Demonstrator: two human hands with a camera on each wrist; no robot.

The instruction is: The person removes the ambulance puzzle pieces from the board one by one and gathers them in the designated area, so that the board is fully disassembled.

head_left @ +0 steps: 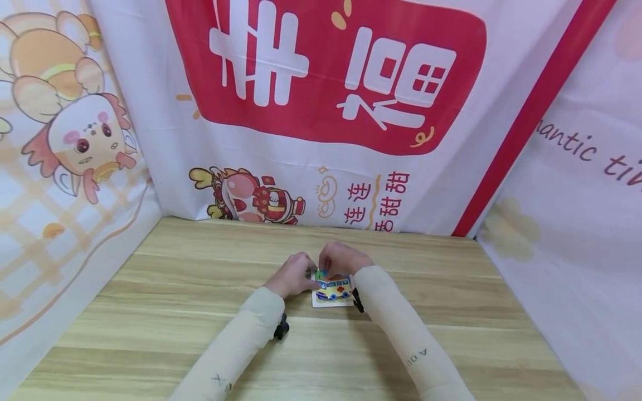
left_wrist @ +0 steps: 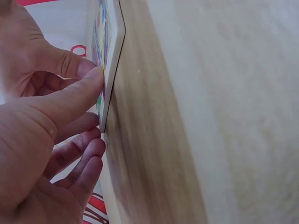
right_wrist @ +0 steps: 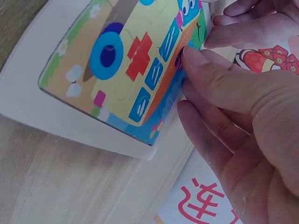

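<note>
A small jigsaw puzzle point(head_left: 333, 291) with a yellow ambulance picture lies on the table in a white-bordered board point(right_wrist: 28, 105). At its left side, my left hand point(head_left: 295, 275) holds the board, with the thumb point(left_wrist: 79, 95) on the picture face and the other fingers by the far edge. My right hand point(head_left: 342, 259) reaches over the top edge from the right. Its thumb and fingers pinch a small puzzle piece point(head_left: 324, 273) with blue on it at the upper part of the picture. In the right wrist view the fingertips hide most of that piece.
The wooden table point(head_left: 210, 267) runs back to a printed cloth point(head_left: 301, 139) with red and white designs. More printed cloth hangs on the left point(head_left: 65, 167) and the right point(head_left: 577, 250). Dark wrist straps point(head_left: 282, 327) show below both sleeves.
</note>
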